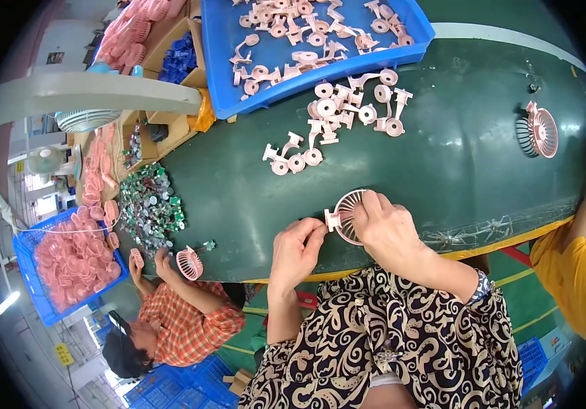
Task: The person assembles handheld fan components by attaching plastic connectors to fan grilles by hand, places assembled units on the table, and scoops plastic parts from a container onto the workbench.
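A pink round fan grille (349,235) with a short pale pink neck (332,220) is held just above the green table. My left hand (295,253) pinches the neck side with thumb and forefinger. From the right, my right hand (387,228) reaches over the grille, its fingers bent down into the ring. Whatever lies under those fingertips is hidden. Beyond my hands, a loose pile of pale pink fan neck parts (325,108) lies on the table.
A blue tray (320,73) at the back holds more neck parts. Another grille (544,133) stands far right. At left, a co-worker (194,307) handles pink parts beside a heap of circuit boards (149,208) and a blue crate (34,290). A yellow-sleeved person (572,273) is at right.
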Motion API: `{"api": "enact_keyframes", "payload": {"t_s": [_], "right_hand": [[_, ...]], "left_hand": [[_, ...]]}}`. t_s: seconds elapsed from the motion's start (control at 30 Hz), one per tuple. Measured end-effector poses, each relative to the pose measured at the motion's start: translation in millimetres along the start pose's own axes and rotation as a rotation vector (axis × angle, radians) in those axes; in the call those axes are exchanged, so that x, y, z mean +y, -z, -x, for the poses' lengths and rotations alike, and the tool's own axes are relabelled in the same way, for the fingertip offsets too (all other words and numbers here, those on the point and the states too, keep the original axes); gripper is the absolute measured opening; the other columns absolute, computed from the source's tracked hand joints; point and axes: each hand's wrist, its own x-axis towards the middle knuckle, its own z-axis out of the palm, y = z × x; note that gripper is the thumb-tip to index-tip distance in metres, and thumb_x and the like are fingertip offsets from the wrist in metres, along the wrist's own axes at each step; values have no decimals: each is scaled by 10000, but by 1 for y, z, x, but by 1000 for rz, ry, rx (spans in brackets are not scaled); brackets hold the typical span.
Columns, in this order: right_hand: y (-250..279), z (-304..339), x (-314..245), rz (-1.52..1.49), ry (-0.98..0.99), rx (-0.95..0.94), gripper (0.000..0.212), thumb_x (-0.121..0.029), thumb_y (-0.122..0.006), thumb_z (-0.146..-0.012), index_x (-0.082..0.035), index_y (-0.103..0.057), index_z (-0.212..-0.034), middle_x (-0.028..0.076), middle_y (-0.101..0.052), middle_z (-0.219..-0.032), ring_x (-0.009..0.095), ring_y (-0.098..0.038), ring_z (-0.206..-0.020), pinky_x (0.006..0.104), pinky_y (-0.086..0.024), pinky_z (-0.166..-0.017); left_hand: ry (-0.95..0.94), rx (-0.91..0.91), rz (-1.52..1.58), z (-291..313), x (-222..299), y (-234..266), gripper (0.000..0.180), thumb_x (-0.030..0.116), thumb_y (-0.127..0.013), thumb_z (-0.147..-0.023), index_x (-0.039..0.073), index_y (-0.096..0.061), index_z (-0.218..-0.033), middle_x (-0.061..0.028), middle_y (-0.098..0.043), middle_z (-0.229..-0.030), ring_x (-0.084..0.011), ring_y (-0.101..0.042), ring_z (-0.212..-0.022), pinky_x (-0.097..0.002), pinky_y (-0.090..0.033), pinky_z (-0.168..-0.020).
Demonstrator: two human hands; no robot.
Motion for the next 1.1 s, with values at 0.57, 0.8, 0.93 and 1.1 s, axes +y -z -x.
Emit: {"api": "enact_keyframes", "payload": {"t_s": [0.57,0.8,0.93,1.1], "right_hand": [[-9,5,11,-132,56,113,241,-97,-750,-780,-18,-612,-960,90,-555,-950,232,-652,-810,367,-575,-597],[-8,5,9,-77,45,94,229,-99,-745,-794,-18,-616,-966,88,-560,-939,226,-649,-806,361,-568,-602],[-10,3,11,-130,72,111,247,-70,-758,-774,-25,-616,-971,88,-561,-946,233,-657,-792,360,-565,-596],[-10,3,12,-195,73,163,255,-66,-778,-778,-32,-615,-971,91,-557,-945,244,-662,-774,362,-563,-586]], "left_hand": [[15,49,261,7,-10,2,109,63,-699,-960,5,-648,-883,48,-528,-662,-56,-439,-618,-253,-367,-573],[13,42,333,2,-15,-1,47,-2,-740,-922,9,-700,-899,96,-518,-686,-6,-394,-643,-209,-324,-581],[-6,79,339,3,-18,-4,20,-6,-719,-936,-6,-721,-955,101,-497,-680,-4,-384,-636,-210,-312,-574],[-48,142,301,1,-16,-8,17,25,-714,-946,11,-716,-936,85,-436,-617,-26,-350,-590,-232,-313,-551]]}}
